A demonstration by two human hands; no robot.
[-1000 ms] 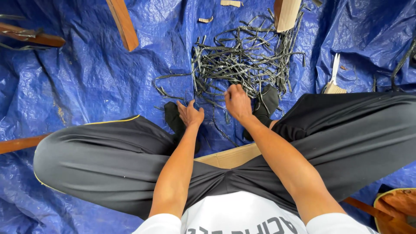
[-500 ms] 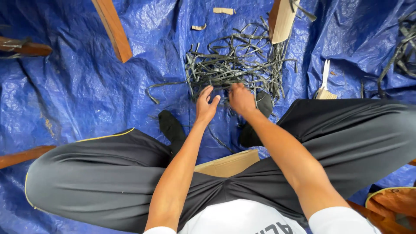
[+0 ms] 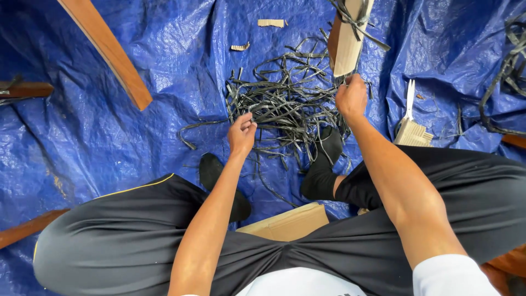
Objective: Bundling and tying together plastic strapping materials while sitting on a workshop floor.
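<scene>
A tangled pile of thin dark strips (image 3: 287, 104) lies on a blue tarp (image 3: 164, 66) in front of my crossed legs. My left hand (image 3: 241, 133) is closed at the pile's near left edge, pinching a strip. My right hand (image 3: 351, 97) grips strips at the pile's right side, just below a light wooden block (image 3: 346, 41) with strips draped over it. My black socks (image 3: 323, 164) rest beside the pile.
A brown wooden plank (image 3: 109, 52) slants at the upper left. Scissors on a pale block (image 3: 411, 123) lie at the right. More dark strips (image 3: 507, 66) are at the far right. A cardboard piece (image 3: 287, 222) sits under my legs. Small wood chips (image 3: 271, 23) lie beyond the pile.
Both hands have reached forward from near my feet into the strip pile. My right hand moved farther right and up toward the wooden block; my left hand closed on a strip.
</scene>
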